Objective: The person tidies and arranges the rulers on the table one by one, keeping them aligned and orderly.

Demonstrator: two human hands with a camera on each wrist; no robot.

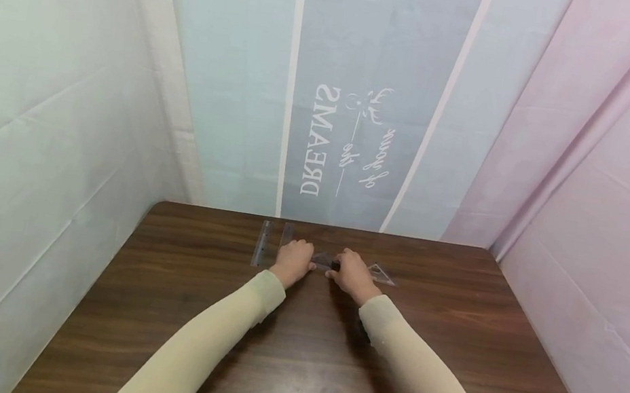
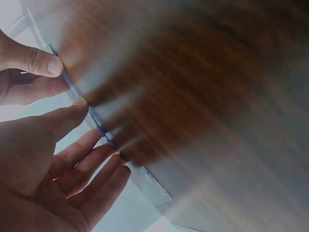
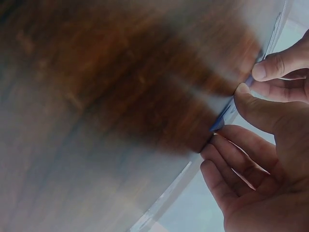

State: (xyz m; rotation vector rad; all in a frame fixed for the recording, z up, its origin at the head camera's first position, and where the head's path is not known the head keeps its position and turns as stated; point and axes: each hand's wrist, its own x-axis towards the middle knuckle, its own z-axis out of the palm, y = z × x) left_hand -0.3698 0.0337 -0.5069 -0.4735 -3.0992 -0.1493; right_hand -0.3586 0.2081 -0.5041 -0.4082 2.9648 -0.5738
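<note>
1. Your sleeved forearms reach out over the dark wooden table (image 1: 289,357) and converge toward its far edge, so both hands can work on one small item.
2. Your left hand (image 1: 293,262) and right hand (image 1: 353,275) meet over a clear plastic set square (image 1: 322,258) lying flat on the table; each wrist view shows a thumb and fingers (image 2: 77,108) pinching a thin, blue-tinted transparent edge (image 3: 223,118), presumably to lift it off the surface.
3. Just right of your right hand lies a second clear triangle (image 1: 380,273); left of your left hand lies a transparent ruler (image 1: 264,242), both untouched.
4. Beyond, a backdrop (image 1: 368,95) printed "DREAMS" closes the scene.
</note>
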